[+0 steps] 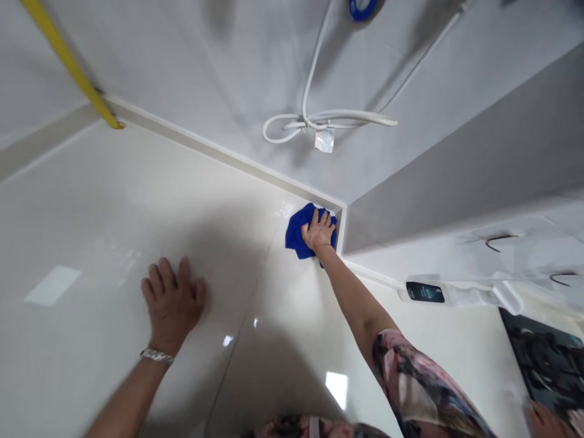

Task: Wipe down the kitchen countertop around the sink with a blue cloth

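Note:
My right hand (319,231) presses a crumpled blue cloth (296,234) down into the corner of a glossy cream surface (219,182), its fingers spread over the fabric. The cloth touches the trim along the walls, and part of it is hidden under my palm. Lower on the left, my left hand (172,301) lies flat on the same surface with the fingers apart and nothing in it. A silver bracelet (157,356) circles that wrist.
Looped white cable (292,126) with a tag hangs before the wall above the cloth. A yellow pipe (73,64) reaches down at the upper left. Rightward are a white holder with a dark display (425,292), wall hooks (499,240) and a black appliance (542,353) resembling a stove.

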Motion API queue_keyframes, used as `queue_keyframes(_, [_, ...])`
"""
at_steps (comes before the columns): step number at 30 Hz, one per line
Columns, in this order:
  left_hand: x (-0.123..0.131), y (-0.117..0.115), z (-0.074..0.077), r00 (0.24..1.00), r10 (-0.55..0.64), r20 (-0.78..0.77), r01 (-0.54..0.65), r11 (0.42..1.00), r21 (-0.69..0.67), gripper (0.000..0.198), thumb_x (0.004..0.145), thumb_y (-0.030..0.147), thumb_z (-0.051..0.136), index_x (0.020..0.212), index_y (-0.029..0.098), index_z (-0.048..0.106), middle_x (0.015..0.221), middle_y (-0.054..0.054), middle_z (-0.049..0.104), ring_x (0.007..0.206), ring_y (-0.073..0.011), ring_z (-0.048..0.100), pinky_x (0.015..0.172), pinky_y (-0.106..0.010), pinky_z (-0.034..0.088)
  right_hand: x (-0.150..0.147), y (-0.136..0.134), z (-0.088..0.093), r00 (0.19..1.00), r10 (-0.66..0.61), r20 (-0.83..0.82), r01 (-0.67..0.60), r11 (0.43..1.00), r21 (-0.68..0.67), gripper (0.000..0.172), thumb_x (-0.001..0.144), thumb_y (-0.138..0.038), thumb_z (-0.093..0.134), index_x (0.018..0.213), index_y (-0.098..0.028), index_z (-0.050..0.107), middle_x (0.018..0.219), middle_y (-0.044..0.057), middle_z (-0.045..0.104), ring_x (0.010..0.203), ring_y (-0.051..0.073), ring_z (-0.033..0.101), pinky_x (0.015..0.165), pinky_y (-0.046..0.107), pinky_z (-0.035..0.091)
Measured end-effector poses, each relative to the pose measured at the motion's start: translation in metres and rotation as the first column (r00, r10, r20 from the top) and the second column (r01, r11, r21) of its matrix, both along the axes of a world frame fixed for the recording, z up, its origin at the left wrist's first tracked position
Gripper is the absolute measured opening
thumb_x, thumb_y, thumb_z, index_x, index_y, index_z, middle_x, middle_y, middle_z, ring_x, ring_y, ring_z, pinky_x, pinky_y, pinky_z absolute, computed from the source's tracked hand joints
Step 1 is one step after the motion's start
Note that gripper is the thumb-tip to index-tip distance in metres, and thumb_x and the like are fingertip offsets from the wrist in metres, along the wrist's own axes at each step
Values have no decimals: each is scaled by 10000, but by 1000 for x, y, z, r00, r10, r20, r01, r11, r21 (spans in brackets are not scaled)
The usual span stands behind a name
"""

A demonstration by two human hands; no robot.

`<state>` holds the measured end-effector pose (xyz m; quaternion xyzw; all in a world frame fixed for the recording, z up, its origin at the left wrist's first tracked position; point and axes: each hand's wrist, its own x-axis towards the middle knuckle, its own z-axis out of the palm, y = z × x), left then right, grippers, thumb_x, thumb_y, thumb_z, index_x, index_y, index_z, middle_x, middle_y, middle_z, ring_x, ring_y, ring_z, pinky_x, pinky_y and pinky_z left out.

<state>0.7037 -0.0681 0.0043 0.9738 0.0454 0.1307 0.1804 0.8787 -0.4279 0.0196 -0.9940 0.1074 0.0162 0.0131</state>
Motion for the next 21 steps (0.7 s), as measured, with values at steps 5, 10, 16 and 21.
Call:
queue_keyframes(5, [1, -1, 1, 1000, 20, -13, -20, 999, -34, 669, 1023, 390, 448, 1610, 71, 417, 1755, -288, 176, 1650, -460, 57, 1280, -744, 170, -63, 21, 6, 999, 52, -4, -53, 997, -56, 753, 1009, -370, 420, 1664, -20, 298, 1668, 344, 326, 1524, 489, 322, 1159, 680, 295])
queue_keyframes(10, [4, -1, 0, 999, 17, 40, -13, 995, -95, 662, 1015, 402, 432, 1579, 57, 465, 1749, -283, 210, 1651, -447, 79, 1287, -717, 156, -154, 45, 4, 992, 123, 5, -123, 992, -41, 718, 1018, -367, 468, 1668, -87, 347, 1683, 275, 363, 1549, 447, 321, 1209, 639, 280])
queue_keyframes(16, [6, 2, -4, 996, 20, 90, -11, 995, -100, 680, 1003, 409, 444, 1540, -3, 496, 1686, -369, 280, 1633, -487, 130, 1248, -762, 184, -230, 50, 7, 985, 173, -25, -170, 982, 81, 746, 989, -375, 539, 1673, -138, 360, 1727, 239, 304, 1592, 441, 263, 1240, 655, 252])
queue_keyframes(21, [6, 0, 0, 997, 40, 62, -33, 993, -115, 665, 1006, 389, 424, 1530, -14, 499, 1679, -377, 283, 1624, -507, 139, 1234, -784, 194, -278, 14, 15, 958, 193, 211, -249, 928, 279, 694, 999, -344, 471, 1656, -144, 374, 1699, 160, 402, 1602, 318, 309, 1272, 558, 318])
